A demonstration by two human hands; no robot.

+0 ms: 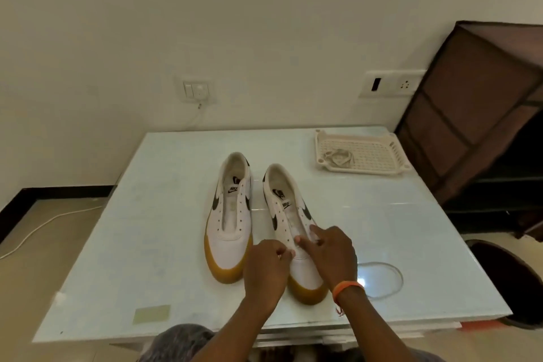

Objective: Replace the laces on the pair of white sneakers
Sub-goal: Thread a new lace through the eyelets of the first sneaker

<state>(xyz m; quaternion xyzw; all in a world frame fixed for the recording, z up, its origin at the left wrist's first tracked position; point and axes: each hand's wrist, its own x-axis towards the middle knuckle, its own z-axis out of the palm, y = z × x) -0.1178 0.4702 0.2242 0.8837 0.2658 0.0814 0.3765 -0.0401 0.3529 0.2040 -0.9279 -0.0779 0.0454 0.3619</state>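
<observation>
Fingers of both hands work at the toe end of the right sneaker [293, 232]. The left hand [266, 269] has its fingertips pinched together beside the lowest eyelets, seemingly on a white lace end, though the lace itself is too pale and blurred to make out. The right hand [330, 256], with an orange wristband [348, 288], rests on the shoe with its fingers spread, index and thumb pressing the upper by the eyelet row; whether it pinches anything I cannot tell.

Both white sneakers stand side by side mid-surface, toes pointing near, gum soles down. The left sneaker [230, 214] shows bare eyelets and an open tongue, so it looks unlaced. The right one appears to be at the first threading step.

To do this well, the right hand should hold the eyelet flap steady while the left feeds the tip straight through the bottom hole, then both ends should be drawn even before crossing upward.

At the far right of the white surface [147, 244] sits a cream slotted plastic tray [373, 153]; in its left part lies a loose pale bundle [338, 157], probably laces. A clear round lid-like ring [382, 279] lies on the surface just right of the right wrist.
</observation>
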